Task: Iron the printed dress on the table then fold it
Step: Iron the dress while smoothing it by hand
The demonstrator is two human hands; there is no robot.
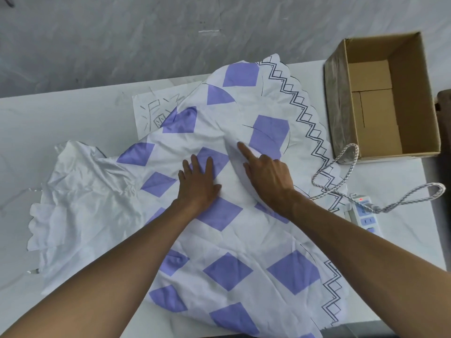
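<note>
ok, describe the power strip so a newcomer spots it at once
Start at the white table, right side, nearer than the open cardboard box. Just past the dress's zigzag hem lies the power strip: white, blue sockets, red light lit, braided cord running into it.

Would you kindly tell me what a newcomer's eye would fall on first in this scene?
A crumpled white dress with purple diamonds sprawls across the middle of the table, both hands on it: the left hand pressed flat, the right hand with its forefinger stretched out. At the far right stands an open cardboard box, and in front of it a braided cord runs to a power strip.
</note>
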